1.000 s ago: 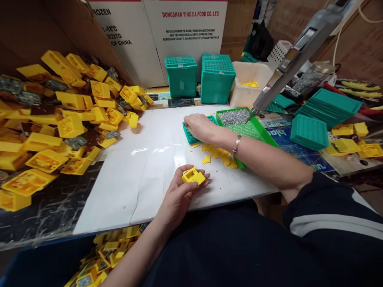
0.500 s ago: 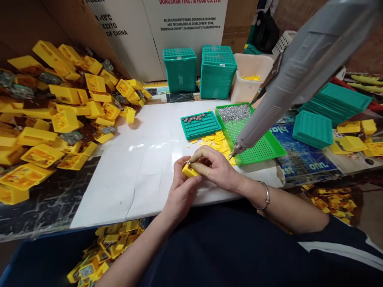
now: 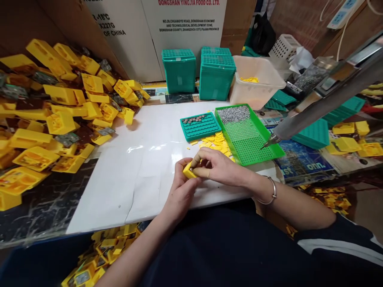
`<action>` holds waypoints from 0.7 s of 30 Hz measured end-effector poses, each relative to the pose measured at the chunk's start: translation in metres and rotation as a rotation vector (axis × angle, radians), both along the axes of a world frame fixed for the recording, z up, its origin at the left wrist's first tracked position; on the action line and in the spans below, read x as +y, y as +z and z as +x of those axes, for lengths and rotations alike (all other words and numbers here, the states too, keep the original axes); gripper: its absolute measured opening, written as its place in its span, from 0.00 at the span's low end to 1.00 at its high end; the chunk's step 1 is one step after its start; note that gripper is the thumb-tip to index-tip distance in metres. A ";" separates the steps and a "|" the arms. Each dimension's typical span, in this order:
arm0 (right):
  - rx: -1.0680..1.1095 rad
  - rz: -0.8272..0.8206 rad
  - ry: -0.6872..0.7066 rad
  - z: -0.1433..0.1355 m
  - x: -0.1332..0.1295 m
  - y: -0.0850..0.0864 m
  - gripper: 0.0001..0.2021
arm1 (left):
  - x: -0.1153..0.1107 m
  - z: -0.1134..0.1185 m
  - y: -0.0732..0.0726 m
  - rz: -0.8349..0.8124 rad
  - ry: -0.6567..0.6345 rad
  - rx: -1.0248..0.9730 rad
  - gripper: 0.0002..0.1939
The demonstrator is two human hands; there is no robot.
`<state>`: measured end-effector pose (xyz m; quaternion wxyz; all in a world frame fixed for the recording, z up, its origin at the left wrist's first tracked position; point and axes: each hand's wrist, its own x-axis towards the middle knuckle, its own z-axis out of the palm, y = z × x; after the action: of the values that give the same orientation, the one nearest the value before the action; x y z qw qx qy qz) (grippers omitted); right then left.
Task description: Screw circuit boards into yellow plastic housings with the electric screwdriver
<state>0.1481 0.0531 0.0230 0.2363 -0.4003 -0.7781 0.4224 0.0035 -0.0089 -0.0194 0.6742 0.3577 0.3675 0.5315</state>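
Observation:
Over the white work surface, my left hand [image 3: 181, 191] is closed around a small yellow plastic housing [image 3: 188, 170], thumb below and fingers behind it. A small shiny metal part [image 3: 191, 169] shows at the housing's top. My right hand [image 3: 217, 167] is closed at the housing's right side, thumb and index fingertips against it; what they pinch is mostly hidden. Just beyond my hands lie loose flat yellow pieces [image 3: 220, 142] and a teal ribbed tray [image 3: 200, 126] with small round brownish parts along its back edge. A green perforated tray [image 3: 257, 153] holds many small screws [image 3: 235, 114].
An electric screwdriver [image 3: 287, 127] hangs at right, its tip over the green tray. Yellow housings [image 3: 62, 119] are heaped at left, and more [image 3: 116, 243] fill a bin below the table edge. Teal tray stacks [image 3: 217, 75] and a pale plastic tub [image 3: 257, 83] stand behind.
The screwdriver has swung right, away from my right hand, its tip now over the green tray. The yellow housing has tilted slightly in my fingers; both hands stay together.

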 end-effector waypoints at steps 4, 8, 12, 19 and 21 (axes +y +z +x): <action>0.026 0.016 -0.025 -0.002 -0.002 -0.005 0.02 | -0.001 0.000 -0.001 -0.003 0.009 0.020 0.21; 0.087 0.050 -0.095 -0.004 -0.003 -0.007 0.02 | -0.001 -0.001 0.001 -0.032 0.007 -0.015 0.21; 0.137 0.036 -0.145 -0.004 -0.004 -0.005 0.02 | 0.000 0.000 0.005 -0.092 0.031 -0.066 0.23; 0.185 -0.042 -0.173 -0.001 -0.003 -0.006 0.02 | 0.000 -0.001 0.005 -0.081 0.034 -0.063 0.23; 0.284 -0.153 -0.194 0.000 -0.004 -0.007 0.03 | 0.000 -0.006 0.004 -0.033 0.039 0.003 0.23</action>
<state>0.1478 0.0492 0.0161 0.3521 -0.4266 -0.6604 0.5079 -0.0021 -0.0091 -0.0156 0.6688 0.3402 0.3841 0.5380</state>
